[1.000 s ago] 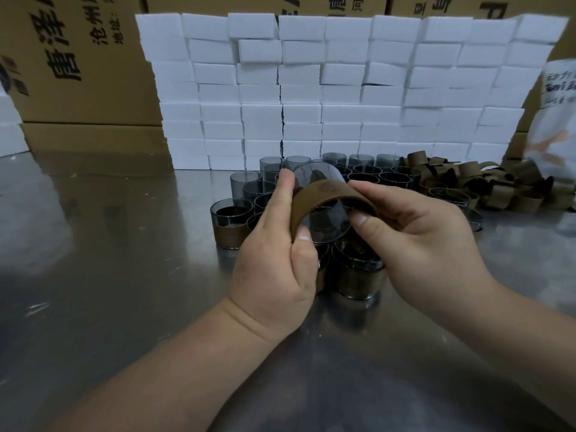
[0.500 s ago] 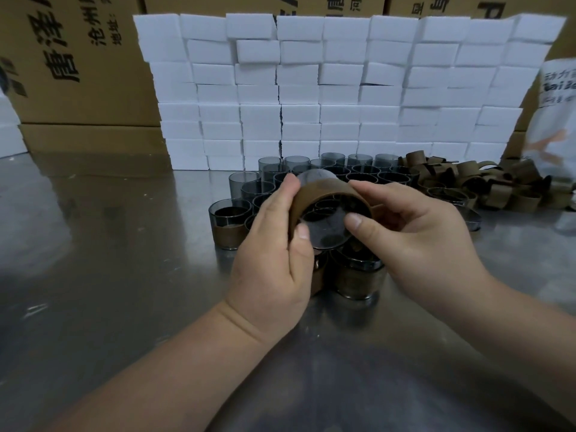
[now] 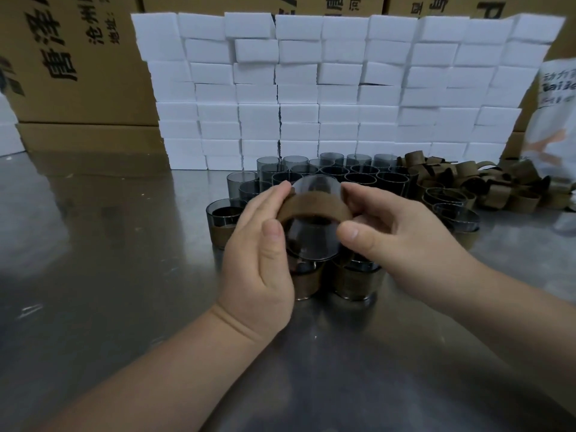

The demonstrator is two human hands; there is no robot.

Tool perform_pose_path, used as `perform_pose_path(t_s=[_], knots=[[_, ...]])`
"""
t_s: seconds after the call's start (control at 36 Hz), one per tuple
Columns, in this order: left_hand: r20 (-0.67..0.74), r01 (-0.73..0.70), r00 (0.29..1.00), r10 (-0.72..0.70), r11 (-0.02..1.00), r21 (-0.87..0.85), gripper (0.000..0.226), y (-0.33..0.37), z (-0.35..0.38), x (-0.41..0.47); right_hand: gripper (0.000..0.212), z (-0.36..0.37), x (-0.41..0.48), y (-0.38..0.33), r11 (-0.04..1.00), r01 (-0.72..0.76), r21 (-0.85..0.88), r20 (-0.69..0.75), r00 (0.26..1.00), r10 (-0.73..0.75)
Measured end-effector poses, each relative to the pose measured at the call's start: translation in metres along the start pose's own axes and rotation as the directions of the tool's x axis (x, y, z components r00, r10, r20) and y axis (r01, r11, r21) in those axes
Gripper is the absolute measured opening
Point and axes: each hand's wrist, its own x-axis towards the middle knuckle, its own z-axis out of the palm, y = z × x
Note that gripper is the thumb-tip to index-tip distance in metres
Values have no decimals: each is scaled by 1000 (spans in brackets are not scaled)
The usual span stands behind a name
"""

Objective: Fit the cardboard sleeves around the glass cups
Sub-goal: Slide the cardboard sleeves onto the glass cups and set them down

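A smoky glass cup (image 3: 311,238) lies tilted in the air between my hands, its mouth turned toward me. A brown cardboard sleeve (image 3: 313,206) wraps its middle. My left hand (image 3: 260,257) grips the cup and sleeve from the left, thumb on the rim. My right hand (image 3: 389,235) grips them from the right, thumb by the rim and fingers over the top. Below stand sleeved cups (image 3: 355,279), and a cluster of bare glass cups (image 3: 339,173) fills the space behind.
A heap of loose cardboard sleeves (image 3: 486,182) lies at the right on the steel table (image 3: 109,275). A wall of white foam blocks (image 3: 311,88) stands behind the cups, with cardboard cartons (image 3: 71,63) beyond. A white bag (image 3: 554,113) leans at the far right.
The sleeve has slid from the cup's end down onto its middle. The cup has tipped so that its mouth faces me, and both hands have shifted round it.
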Motion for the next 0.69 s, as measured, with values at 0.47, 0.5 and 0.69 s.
perform_pose_path(t_s=[0.47, 0.5, 0.69], knots=[[68, 149, 988, -138, 970, -195, 73, -9, 3, -4, 64, 1, -4, 4, 994, 107, 17, 116, 987, -108], [78, 146, 988, -133, 970, -194, 76, -9, 3, -4, 65, 1, -4, 4, 995, 101, 23, 116, 988, -103], [99, 110, 990, -96, 982, -150, 91, -9, 3, -3, 78, -1, -4, 7, 997, 80, 8, 131, 988, -80]])
